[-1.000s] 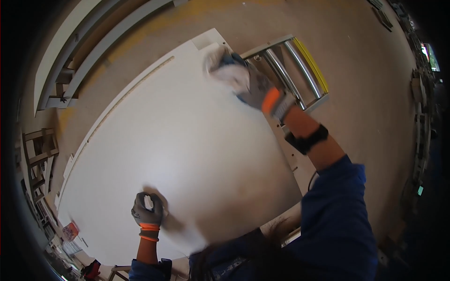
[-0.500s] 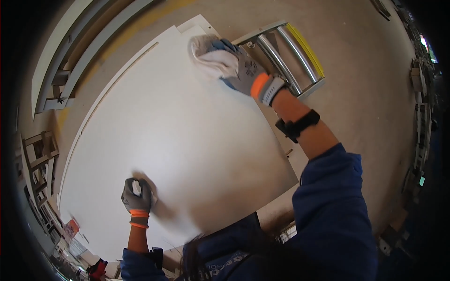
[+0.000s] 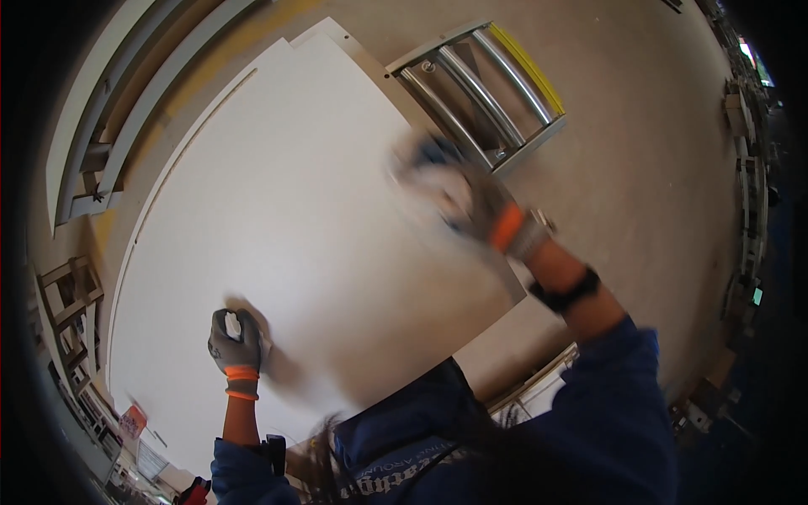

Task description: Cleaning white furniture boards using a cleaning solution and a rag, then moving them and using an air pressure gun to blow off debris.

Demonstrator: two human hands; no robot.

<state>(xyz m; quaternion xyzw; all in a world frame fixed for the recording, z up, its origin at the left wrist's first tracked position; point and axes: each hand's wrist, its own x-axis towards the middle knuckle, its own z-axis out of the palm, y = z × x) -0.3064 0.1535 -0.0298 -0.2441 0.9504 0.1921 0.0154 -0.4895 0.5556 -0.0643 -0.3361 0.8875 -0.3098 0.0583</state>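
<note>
A large white panel (image 3: 278, 185) lies flat in front of me, with a slot or groove along its far left edge. My right hand (image 3: 486, 206), in a grey glove with an orange cuff, is closed on a pale rag (image 3: 448, 187) at the panel's right side. Both are smeared by motion. Closer to me on the left, my left hand (image 3: 236, 343) wears a matching glove. Its fingers curl round with something whitish showing between them, too little to name; it is low over the panel and casts a shadow there.
Beyond the panel's right edge stands a roller conveyor section (image 3: 484, 93) with metal rollers and a yellow side strip. Long grey beams (image 3: 139, 126) lie at the far left. A wooden rack (image 3: 71, 303) stands at the left, and shelving (image 3: 745, 194) runs along the far right.
My right hand has swept the rag from the panel's far end toward me and to the right. My left hand has shifted slightly up and left in view, still curled.
</note>
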